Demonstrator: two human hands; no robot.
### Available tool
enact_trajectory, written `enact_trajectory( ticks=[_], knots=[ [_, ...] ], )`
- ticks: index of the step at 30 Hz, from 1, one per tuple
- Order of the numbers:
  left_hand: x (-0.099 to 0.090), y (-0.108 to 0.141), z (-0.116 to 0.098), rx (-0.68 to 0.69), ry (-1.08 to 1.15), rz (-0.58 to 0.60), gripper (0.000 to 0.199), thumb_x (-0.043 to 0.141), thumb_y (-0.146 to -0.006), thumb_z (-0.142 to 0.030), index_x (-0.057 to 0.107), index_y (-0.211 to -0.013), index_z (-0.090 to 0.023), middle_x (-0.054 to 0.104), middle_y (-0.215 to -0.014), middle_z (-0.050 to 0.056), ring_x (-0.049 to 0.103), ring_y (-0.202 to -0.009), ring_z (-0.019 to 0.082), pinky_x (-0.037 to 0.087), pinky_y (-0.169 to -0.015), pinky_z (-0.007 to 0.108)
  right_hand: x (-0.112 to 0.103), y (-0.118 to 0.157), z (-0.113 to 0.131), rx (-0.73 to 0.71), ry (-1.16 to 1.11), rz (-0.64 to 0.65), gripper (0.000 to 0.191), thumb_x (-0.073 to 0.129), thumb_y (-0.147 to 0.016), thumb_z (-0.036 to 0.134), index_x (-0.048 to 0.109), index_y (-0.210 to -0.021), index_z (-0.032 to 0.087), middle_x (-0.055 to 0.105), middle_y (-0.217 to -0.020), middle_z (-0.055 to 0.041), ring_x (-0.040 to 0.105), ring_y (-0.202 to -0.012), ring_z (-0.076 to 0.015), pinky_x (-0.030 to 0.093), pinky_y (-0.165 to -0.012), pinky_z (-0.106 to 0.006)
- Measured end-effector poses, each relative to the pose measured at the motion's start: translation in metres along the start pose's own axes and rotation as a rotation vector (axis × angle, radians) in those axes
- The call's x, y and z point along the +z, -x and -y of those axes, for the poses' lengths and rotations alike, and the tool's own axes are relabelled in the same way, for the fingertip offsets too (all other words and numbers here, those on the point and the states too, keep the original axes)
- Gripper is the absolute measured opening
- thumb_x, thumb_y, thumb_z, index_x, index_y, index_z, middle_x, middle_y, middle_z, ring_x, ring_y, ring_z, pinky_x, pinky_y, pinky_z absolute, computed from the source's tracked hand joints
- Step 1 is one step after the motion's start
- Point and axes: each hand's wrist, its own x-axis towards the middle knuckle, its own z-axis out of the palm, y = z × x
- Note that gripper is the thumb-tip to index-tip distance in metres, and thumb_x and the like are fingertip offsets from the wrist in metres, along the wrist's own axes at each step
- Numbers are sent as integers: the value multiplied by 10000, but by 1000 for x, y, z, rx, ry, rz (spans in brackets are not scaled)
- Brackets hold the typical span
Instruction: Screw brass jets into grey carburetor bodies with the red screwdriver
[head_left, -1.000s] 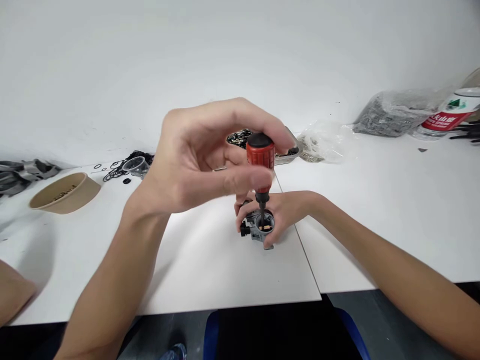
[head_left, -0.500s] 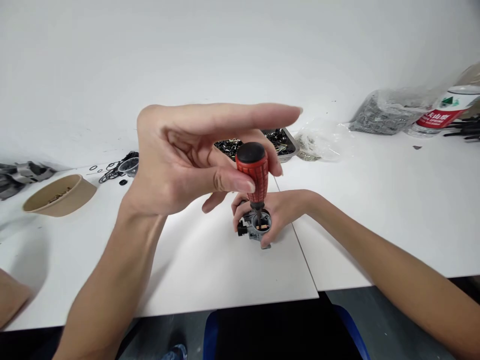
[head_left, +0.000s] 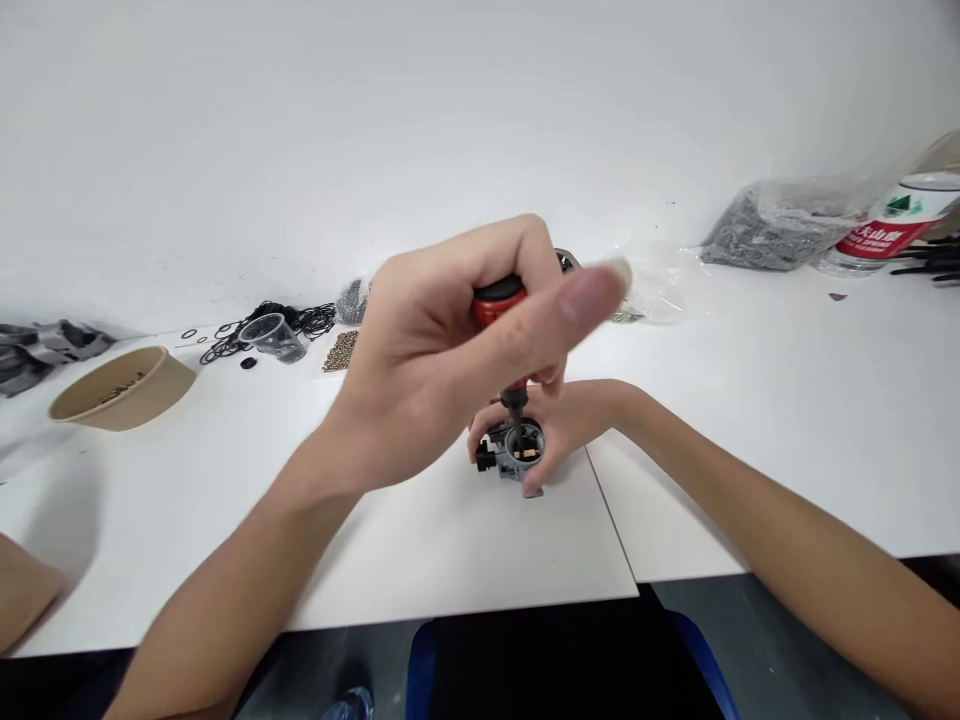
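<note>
The white table (head_left: 465,570) is flat and smooth. Above it, the left hand (head_left: 435,365) is curled around a red screwdriver (head_left: 499,304), its thumb sticking out. Lower down, the right hand (head_left: 576,425) has its fingers wrapped around a grey metal part (head_left: 514,470), so it is the nearer hand to it. The screwdriver stands almost straight up, with a round black top, and points down from the left hand into the part's round hole. The part is right below that grip. A little flat copper-coloured strip (head_left: 528,454) shows in the hole.
</note>
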Motion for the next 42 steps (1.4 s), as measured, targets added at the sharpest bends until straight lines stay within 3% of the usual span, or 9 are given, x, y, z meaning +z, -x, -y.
enact_trajectory(
  ticks=[5,15,22,28,30,32,37,40,42],
  knots=[
    [7,1,0,-50,218,-10,576,551,-892,-486,328,-453,-189,347,-433,-18,363,-340,70,350,-348,240,0,-1,-4,-47,29,-17,492,806,-710,263,624,-1167,244,482,-1257,-28,456,-1191,-224,409,-1001,-284],
    [-6,-20,16,-228,259,62,565,630,-834,-431,312,-433,-192,244,-408,-33,322,-296,77,336,-314,261,1,0,-3,32,6,-26,486,810,-707,295,626,-1156,287,440,-1265,-9,491,-1128,-201,453,-923,-258],
    [18,-8,-9,-198,180,-277,532,597,-879,-330,231,-519,-190,218,-465,-38,286,-343,53,229,-324,241,3,-3,-2,-45,21,-35,496,821,-706,275,622,-1158,235,463,-1187,-34,502,-1028,-184,452,-889,-266],
    [-6,-23,5,-288,452,273,636,529,-907,-435,128,-478,-191,115,-414,-46,118,-333,23,107,-332,217,2,0,0,37,3,-31,495,812,-711,299,616,-1166,285,427,-1243,-6,493,-1082,-186,442,-899,-253],
    [-11,-25,8,-306,452,320,649,532,-900,-466,155,-446,-194,134,-395,-44,137,-321,31,141,-335,228,2,0,0,39,11,-30,499,815,-710,308,615,-1167,301,422,-1250,2,488,-1100,-187,436,-917,-254],
    [-8,-24,7,-260,400,229,586,535,-908,-406,243,-446,-194,201,-401,-35,211,-308,52,189,-324,242,2,-1,0,37,23,-38,491,813,-711,300,618,-1161,296,426,-1252,-1,487,-1105,-189,436,-923,-258],
    [18,-7,-5,-27,154,-260,405,612,-874,-365,388,-582,-196,323,-519,-24,364,-386,88,262,-343,273,3,-3,-1,-20,33,-32,489,826,-696,265,631,-1144,242,458,-1243,-33,487,-1109,-206,438,-949,-279],
    [21,-2,-11,9,151,-257,520,592,-881,-414,298,-512,-197,230,-470,-35,264,-364,61,191,-340,256,2,-3,-1,-3,-6,-16,500,818,-710,274,622,-1167,227,474,-1240,-39,498,-1107,-206,449,-935,-270],
    [13,-6,-11,-36,227,-87,592,591,-872,-458,251,-465,-194,203,-424,-37,243,-322,50,167,-327,241,1,-2,-1,8,-15,-11,508,813,-711,281,617,-1178,243,472,-1251,-29,486,-1140,-210,441,-954,-269]
  ],
)
